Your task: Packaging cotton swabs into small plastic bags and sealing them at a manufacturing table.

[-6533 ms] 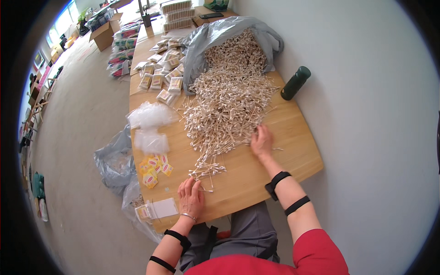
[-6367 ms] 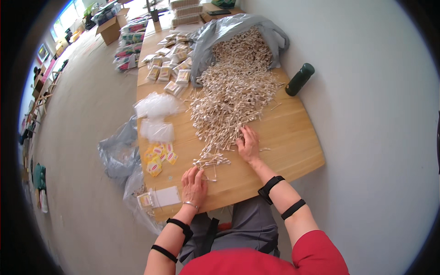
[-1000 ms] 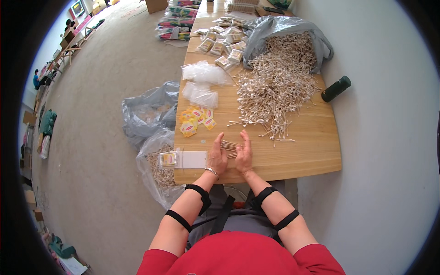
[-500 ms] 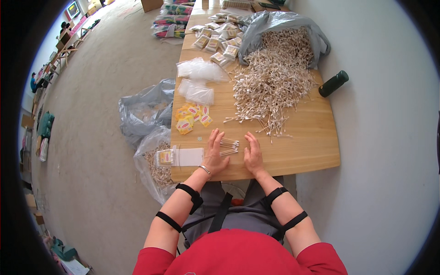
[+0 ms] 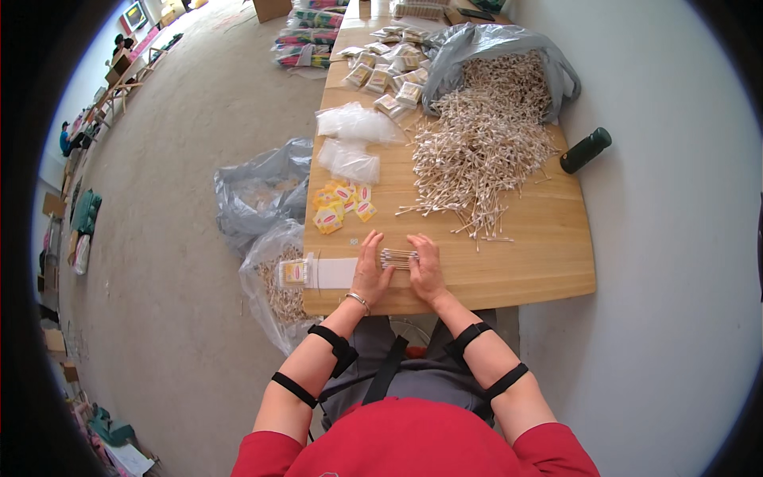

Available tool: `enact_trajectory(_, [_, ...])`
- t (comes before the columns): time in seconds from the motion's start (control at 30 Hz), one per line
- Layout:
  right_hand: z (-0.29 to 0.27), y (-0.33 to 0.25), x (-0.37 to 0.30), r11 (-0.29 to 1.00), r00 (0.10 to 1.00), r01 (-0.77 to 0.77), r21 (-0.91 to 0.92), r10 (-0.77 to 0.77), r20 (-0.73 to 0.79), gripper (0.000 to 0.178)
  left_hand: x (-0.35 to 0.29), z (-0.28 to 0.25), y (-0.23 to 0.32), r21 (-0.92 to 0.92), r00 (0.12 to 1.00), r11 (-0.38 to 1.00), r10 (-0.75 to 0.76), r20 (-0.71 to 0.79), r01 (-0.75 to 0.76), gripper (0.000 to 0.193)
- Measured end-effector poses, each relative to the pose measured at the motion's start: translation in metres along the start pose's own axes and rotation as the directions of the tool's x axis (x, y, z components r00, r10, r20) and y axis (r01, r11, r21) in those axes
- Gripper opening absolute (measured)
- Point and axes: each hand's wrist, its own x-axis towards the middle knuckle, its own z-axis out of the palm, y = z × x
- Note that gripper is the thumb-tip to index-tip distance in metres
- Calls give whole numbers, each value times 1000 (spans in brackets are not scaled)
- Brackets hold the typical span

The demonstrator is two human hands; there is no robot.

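Observation:
A small row of cotton swabs (image 5: 399, 258) lies crosswise near the front edge of the table, between my two hands. My left hand (image 5: 369, 269) is curved round their left ends, thumb toward me. At the right ends, my right hand (image 5: 427, 266) closes in with bent fingers, so the swabs are held between both hands. Just left of my left hand is a flat white strip (image 5: 335, 273), with a clear packet of swabs with a yellow label (image 5: 294, 273) at its far left end, over the table edge.
A big heap of loose cotton swabs (image 5: 477, 159) spills from a grey plastic bag (image 5: 441, 75). Yellow cards (image 5: 338, 203), clear plastic bags (image 5: 350, 159) and filled packets (image 5: 381, 78) lie along the left side. A dark green bottle (image 5: 586, 149) stands by the wall. Bags (image 5: 258, 195) sit beside the table.
My right hand has moved left and closed onto the right ends of the swabs. The swabs, spread before, now lie in a tighter row. The view has shifted slightly.

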Motion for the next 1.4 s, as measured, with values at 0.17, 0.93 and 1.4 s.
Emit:
enact_trajectory(0.17, [-11, 14, 0, 948, 968, -59, -313, -22, -249, 36, 34, 5, 10, 61, 1000, 998, 22, 16, -23, 49])
enact_trajectory(0.93, [-7, 4, 1, 949, 970, -76, -305, -1, -244, 31, 71, 11, -6, 308, 954, 950, -53, 295, -42, 8])
enact_trajectory(1.4, [-9, -1, 1, 872, 999, -44, -487, 33, -32, 39, 30, 4, -6, 88, 998, 994, -66, -9, 67, 20])
